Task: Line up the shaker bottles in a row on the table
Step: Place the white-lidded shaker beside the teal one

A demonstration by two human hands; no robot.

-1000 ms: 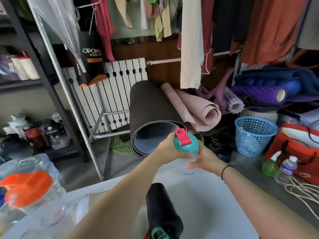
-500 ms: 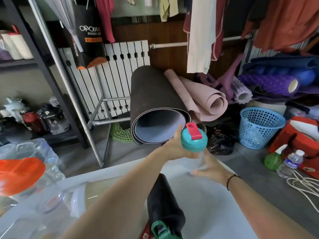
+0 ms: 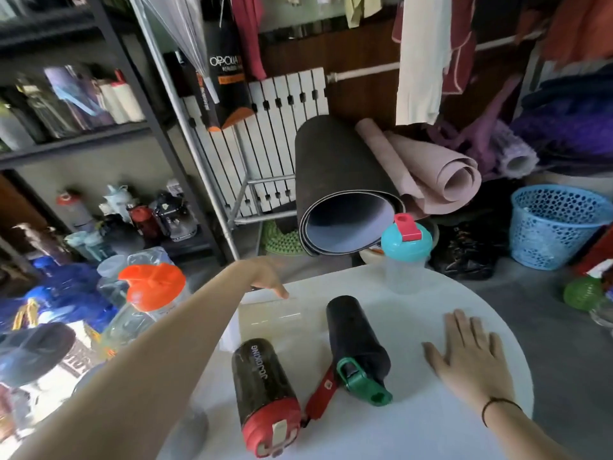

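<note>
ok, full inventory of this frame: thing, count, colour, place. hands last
table: 1, white, round, foreground
clear shaker: 1, clear body, teal lid, red cap, upright at table's far edge
green-lid bottle: 1, black, lying mid-table
red-lid bottle: 1, black, lying on table, near left
clear item: 1, transparent, lying behind the black bottles; type unclear
orange-lid jug: 1, clear, left of table
rolled mats: 2, dark and pink, on floor behind table
basket: 1, blue, floor, right
radiator: 1, white, back wall
shelf unit: 1, black, left, holding bottles
left hand: reaching to the clear item, empty
right hand: flat on table, right, empty
</note>
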